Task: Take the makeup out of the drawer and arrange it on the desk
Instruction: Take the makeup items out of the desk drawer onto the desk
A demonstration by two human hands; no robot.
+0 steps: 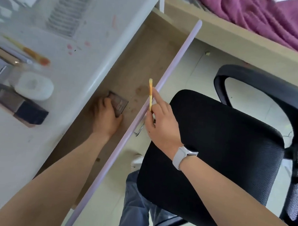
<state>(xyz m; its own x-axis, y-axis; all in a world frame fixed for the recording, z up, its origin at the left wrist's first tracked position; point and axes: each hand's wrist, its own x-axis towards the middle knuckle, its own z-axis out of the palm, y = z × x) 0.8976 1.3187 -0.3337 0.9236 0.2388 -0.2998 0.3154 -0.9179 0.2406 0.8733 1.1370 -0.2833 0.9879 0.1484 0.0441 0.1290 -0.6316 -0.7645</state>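
Two bare forearms reach in from the bottom edge, the right one wearing a pale watch [184, 156] at the wrist. The left hand [107, 116] is down inside the open drawer [141, 56], its fingers curled over the near end of a dark, see-through compact [119, 103] that lies flat on the wooden drawer floor, close under the desk edge. The right hand [161, 125] hovers just outside the drawer's lilac front panel [175, 60], pinching a thin yellow stick [150, 94] (a slim pencil or brush handle; the blur hides which) between thumb and fingers, with the forefinger stretched out along it; the stick points up across the panel. Apart from the compact, the drawer floor shows only stains. On the white desk [98, 24] to the left sit blurred makeup pieces: a white rounded case [35, 86], a dark rectangular box [23, 107] touching it on its near side, an orange-tipped brush [31, 53] farther back, and a row of grey sticks [68, 12] near the far edge. Pink smudges mark the desk top. A black mesh office chair [222, 157] stands just beside the drawer front, under the right forearm, and a purple blanket [265, 14] lies on the bed behind. Blue jeans [135, 203] show below, between the arms.
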